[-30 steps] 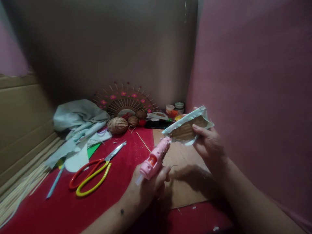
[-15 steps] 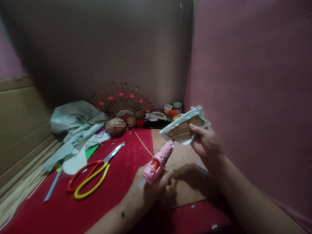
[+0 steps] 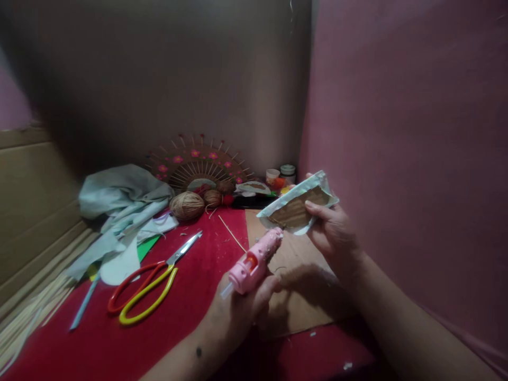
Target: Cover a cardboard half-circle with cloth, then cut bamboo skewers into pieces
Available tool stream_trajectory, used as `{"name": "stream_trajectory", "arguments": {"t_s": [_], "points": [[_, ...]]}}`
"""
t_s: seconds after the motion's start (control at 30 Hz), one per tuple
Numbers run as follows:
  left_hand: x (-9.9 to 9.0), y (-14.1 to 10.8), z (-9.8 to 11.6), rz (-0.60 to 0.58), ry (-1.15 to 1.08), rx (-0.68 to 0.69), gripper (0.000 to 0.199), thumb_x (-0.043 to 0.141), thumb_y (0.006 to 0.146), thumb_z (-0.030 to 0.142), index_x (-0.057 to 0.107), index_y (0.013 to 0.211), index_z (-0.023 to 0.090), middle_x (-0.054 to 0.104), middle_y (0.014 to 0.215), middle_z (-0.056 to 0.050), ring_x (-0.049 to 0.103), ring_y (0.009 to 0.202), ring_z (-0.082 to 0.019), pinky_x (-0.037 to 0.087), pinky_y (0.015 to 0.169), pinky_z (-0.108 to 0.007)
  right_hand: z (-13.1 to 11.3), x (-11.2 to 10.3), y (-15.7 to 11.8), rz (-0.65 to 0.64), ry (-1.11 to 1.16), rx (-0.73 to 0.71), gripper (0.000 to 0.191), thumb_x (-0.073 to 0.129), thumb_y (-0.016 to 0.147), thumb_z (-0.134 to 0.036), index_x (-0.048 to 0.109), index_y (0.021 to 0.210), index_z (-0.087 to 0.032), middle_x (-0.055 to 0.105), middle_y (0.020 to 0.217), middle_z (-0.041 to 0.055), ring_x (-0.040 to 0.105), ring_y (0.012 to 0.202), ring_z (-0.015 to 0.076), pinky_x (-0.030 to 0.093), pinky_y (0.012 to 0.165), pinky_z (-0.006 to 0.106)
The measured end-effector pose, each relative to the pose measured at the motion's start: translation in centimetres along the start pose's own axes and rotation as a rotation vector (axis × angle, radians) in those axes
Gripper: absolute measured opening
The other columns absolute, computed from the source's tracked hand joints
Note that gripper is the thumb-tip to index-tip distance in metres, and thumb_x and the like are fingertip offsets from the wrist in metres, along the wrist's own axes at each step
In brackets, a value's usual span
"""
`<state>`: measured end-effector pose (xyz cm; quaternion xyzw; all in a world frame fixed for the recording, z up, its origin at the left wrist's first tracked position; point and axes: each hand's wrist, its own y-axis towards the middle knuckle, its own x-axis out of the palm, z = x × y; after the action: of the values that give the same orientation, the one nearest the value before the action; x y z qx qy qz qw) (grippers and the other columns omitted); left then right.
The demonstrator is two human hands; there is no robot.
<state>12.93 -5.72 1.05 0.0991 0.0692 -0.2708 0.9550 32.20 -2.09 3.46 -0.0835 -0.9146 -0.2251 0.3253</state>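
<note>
My left hand (image 3: 246, 301) is wrapped round a pink glue gun (image 3: 254, 260), a clear glue stick poking from its rear end. The gun's tip meets the lower left part of a half-round brown cardboard piece (image 3: 296, 210) edged with pale green cloth. My right hand (image 3: 332, 225) grips that piece at its right side, thumb on the brown face and the other fingers mostly hidden behind it. Both are held above a brown board (image 3: 305, 296) on the red table cover (image 3: 198, 296).
Scissors (image 3: 148, 288) with red and yellow handles lie at left, near pale cloth (image 3: 123, 196) and thin sticks (image 3: 37, 312). Behind are twine balls (image 3: 187, 205), a flowered fan (image 3: 198, 159), a white-lidded jar (image 3: 288, 173) and a dark tray. A pink wall (image 3: 408, 159) rises at right.
The whole view has shifted slightly. The rear of the glue gun has moved a little to the left and up, while its tip stays at the cardboard piece. Both holds are unchanged.
</note>
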Motion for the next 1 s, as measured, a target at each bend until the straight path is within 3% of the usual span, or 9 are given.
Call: {"name": "stream_trajectory", "arguments": {"t_s": [0.1, 0.2, 0.37, 0.5, 0.6, 0.67, 0.77, 0.87, 1.0], "points": [[0.0, 0.1, -0.8, -0.094, -0.002, -0.017, 0.062, 0.054, 0.087, 0.032, 0.029, 0.144, 0.032, 0.065, 0.081, 0.000, 0.045, 0.037, -0.004, 0.037, 0.035, -0.015, 0.1, -0.1, 0.1, 0.003, 0.004, 0.003, 0.047, 0.061, 0.068, -0.009, 0.060, 0.111, -0.029, 0.072, 0.098, 0.0002, 0.063, 0.106, 0.0232, 0.047, 0.096, 0.048], [-0.2, 0.0, -0.4, -0.038, 0.002, -0.041, 0.052, 0.055, 0.086, 0.035, 0.044, 0.136, 0.024, 0.062, 0.067, 0.002, 0.041, 0.036, -0.004, 0.036, 0.036, -0.016, 0.1, -0.1, 0.0, 0.015, 0.013, 0.009, 0.049, 0.060, 0.069, -0.008, 0.059, 0.113, -0.030, 0.072, 0.099, 0.0002, 0.062, 0.106, 0.0232, 0.048, 0.096, 0.048], [-0.3, -0.3, 0.8, 0.022, 0.037, -0.112, 0.025, 0.057, 0.083, 0.040, 0.067, 0.086, 0.017, 0.048, 0.042, 0.004, 0.042, 0.038, -0.009, 0.036, 0.039, -0.020, -0.1, 0.0, -0.1, 0.019, 0.028, 0.012, 0.049, 0.059, 0.070, -0.007, 0.059, 0.113, -0.031, 0.071, 0.099, 0.0001, 0.062, 0.107, 0.0226, 0.048, 0.097, 0.048], [-0.4, -0.1, 0.1, 0.036, 0.049, -0.136, 0.030, 0.055, 0.083, 0.042, 0.065, 0.098, 0.018, 0.045, 0.040, 0.006, 0.040, 0.036, -0.010, 0.034, 0.038, -0.021, -0.8, -0.2, 0.2, 0.054, 0.023, -0.037, 0.048, 0.056, 0.071, -0.006, 0.058, 0.113, -0.029, 0.071, 0.101, -0.0002, 0.062, 0.107, 0.0220, 0.047, 0.098, 0.048], [-0.5, 0.4, -0.6, 0.110, 0.145, -0.119, 0.042, 0.058, 0.080, 0.039, 0.056, 0.117, 0.021, 0.053, 0.054, 0.004, 0.039, 0.036, -0.009, 0.033, 0.037, -0.022, -1.6, -0.2, 0.6, 0.079, 0.053, -0.085, 0.046, 0.053, 0.074, -0.005, 0.058, 0.114, -0.028, 0.070, 0.104, -0.0002, 0.061, 0.108, 0.0212, 0.046, 0.099, 0.048], [-0.5, 0.8, -0.7, 0.113, 0.271, -0.052, 0.042, 0.061, 0.077, 0.037, 0.056, 0.115, 0.021, 0.058, 0.066, 0.001, 0.043, 0.044, -0.010, 0.037, 0.042, -0.023, -2.4, 0.0, 0.7, 0.086, 0.092, -0.099, 0.046, 0.052, 0.074, -0.004, 0.057, 0.114, -0.027, 0.069, 0.104, -0.0002, 0.060, 0.109, 0.0210, 0.046, 0.100, 0.047], [0.4, 1.6, -0.6, -0.060, 0.523, 0.092, 0.029, 0.056, 0.080, 0.034, 0.059, 0.104, 0.018, 0.060, 0.082, -0.006, 0.055, 0.065, -0.018, 0.044, 0.059, -0.028, -4.0, 0.7, 0.6, 0.091, 0.132, -0.110, 0.043, 0.049, 0.076, -0.004, 0.058, 0.113, -0.026, 0.069, 0.105, 0.0005, 0.059, 0.112, 0.0213, 0.046, 0.100, 0.047], [2.4, 3.3, -1.0, -0.154, 0.747, 0.142, 0.040, 0.052, 0.081, 0.029, 0.053, 0.117, 0.012, 0.059, 0.102, -0.016, 0.058, 0.080, -0.026, 0.045, 0.068, -0.035, -5.9, 1.7, 0.1, 0.101, 0.091, -0.161, 0.039, 0.048, 0.077, -0.006, 0.060, 0.107, -0.028, 0.070, 0.103, 0.0007, 0.058, 0.113, 0.0215, 0.048, 0.099, 0.045], [6.0, 6.7, -1.9, -0.220, 0.787, 0.155, 0.049, 0.054, 0.081, 0.021, 0.048, 0.126, 0.004, 0.054, 0.119, -0.026, 0.056, 0.102, -0.035, 0.045, 0.079, -0.039, -6.9, 2.8, -0.7, 0.060, 0.023, -0.218, 0.039, 0.048, 0.075, -0.005, 0.062, 0.101, -0.030, 0.070, 0.102, -0.0007, 0.059, 0.113, 0.0203, 0.046, 0.101, 0.044]]}}
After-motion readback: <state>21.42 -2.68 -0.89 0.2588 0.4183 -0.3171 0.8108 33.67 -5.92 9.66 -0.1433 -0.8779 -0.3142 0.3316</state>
